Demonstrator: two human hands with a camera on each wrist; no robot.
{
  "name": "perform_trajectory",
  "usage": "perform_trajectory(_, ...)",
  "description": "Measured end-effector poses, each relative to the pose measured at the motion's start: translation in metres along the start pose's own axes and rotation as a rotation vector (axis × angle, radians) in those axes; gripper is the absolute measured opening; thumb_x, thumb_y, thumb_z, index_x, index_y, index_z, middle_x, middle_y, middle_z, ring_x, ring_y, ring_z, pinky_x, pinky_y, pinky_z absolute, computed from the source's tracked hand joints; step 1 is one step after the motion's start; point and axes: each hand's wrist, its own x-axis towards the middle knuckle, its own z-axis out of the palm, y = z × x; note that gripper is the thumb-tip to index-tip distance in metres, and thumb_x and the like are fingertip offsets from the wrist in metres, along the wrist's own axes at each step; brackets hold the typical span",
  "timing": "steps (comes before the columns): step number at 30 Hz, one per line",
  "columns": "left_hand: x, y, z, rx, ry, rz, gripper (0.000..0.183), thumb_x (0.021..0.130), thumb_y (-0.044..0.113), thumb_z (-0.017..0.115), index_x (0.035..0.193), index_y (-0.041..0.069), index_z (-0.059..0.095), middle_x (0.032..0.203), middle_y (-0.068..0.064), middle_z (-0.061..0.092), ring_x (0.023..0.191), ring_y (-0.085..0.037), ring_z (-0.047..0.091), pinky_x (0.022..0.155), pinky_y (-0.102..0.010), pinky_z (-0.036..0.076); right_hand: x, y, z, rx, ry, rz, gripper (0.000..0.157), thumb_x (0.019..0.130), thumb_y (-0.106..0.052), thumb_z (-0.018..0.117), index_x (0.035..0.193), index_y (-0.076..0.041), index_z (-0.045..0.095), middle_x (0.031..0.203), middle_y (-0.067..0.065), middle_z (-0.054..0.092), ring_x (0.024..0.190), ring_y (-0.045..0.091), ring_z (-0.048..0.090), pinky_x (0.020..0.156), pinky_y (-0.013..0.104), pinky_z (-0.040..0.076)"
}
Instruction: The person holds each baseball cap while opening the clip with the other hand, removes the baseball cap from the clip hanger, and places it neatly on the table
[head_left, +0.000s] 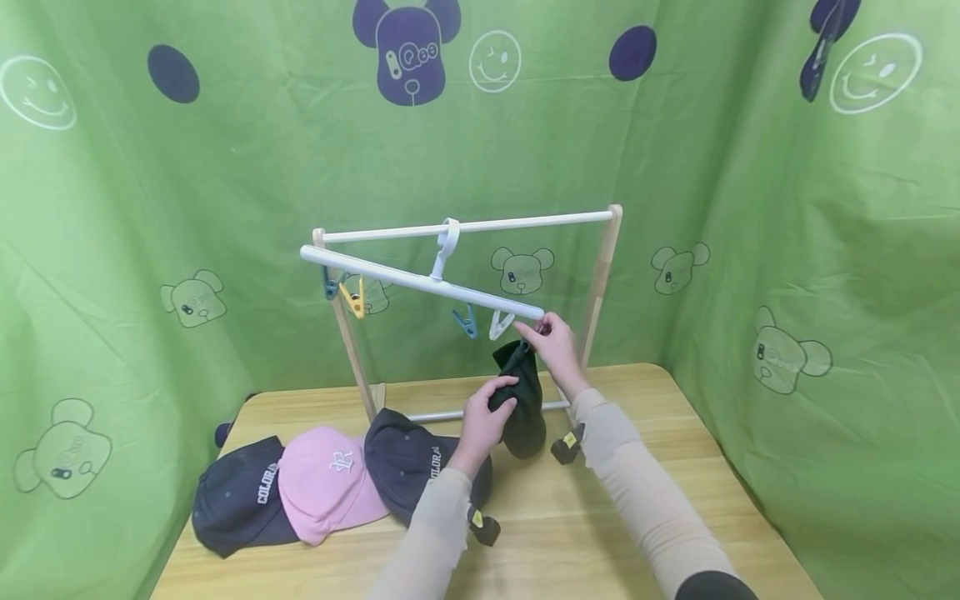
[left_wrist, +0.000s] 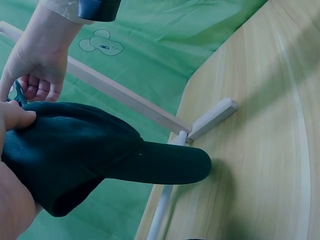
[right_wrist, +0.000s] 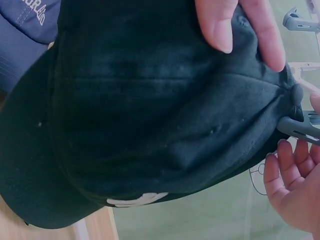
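A dark green baseball cap [head_left: 527,417] hangs with its brim downward under the low right end of the white hanger [head_left: 420,279]. My left hand [head_left: 483,417] grips the cap's crown between thumb and fingers. At the hanger's end my right hand [head_left: 555,350] pinches a grey-blue clip [right_wrist: 300,130], whose jaws lie at the button on top of the cap. A white patch [right_wrist: 137,200] shows on the cap in the right wrist view. The left wrist view shows the cap's brim [left_wrist: 170,164] above the table.
The hanger hooks over a rack's white rail [head_left: 525,223], with blue, yellow and white clips [head_left: 352,297] along it. Two navy caps [head_left: 240,496] and a pink cap [head_left: 326,483] overlap on the wooden table [head_left: 637,533]. Green printed cloth [head_left: 262,167] surrounds the table.
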Motion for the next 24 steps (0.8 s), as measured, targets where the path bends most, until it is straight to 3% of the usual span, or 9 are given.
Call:
perform_trajectory(4,-0.002,0.000,0.000,0.002,0.015,0.017,0.029,0.090,0.010,0.066,0.115,0.024,0.070,0.126,-0.001,0.067,0.123,-0.022,0.059,0.106,-0.041,0.046,0.000,0.003,0.000,-0.042,0.001,0.031,0.042,0.083,-0.040,0.076,0.085,-0.008,0.049,0.074,0.000,0.049,0.064,0.013,0.049,0.056,0.022,0.044)
perform_trajectory(14,-0.004,0.001,0.002,0.015,0.025,0.024,0.028,0.090,0.010,0.065,0.114,0.024,0.070,0.125,0.002,0.068,0.122,-0.021,0.060,0.106,-0.039,0.047,0.000,0.013,-0.002,-0.138,0.027,0.070,0.057,0.079,-0.057,0.072,0.059,-0.015,0.040,0.051,-0.007,0.039,0.050,0.013,0.036,0.045,0.025,0.028)
perform_trajectory(24,-0.007,0.002,0.005,0.012,0.035,0.032,0.028,0.090,0.009,0.065,0.112,0.025,0.071,0.122,0.003,0.069,0.122,-0.019,0.060,0.107,-0.038,0.047,-0.002,0.014,-0.004,-0.166,0.017,0.072,0.057,0.084,-0.054,0.067,0.055,-0.016,0.037,0.047,-0.007,0.034,0.045,0.012,0.032,0.043,0.025,0.024)
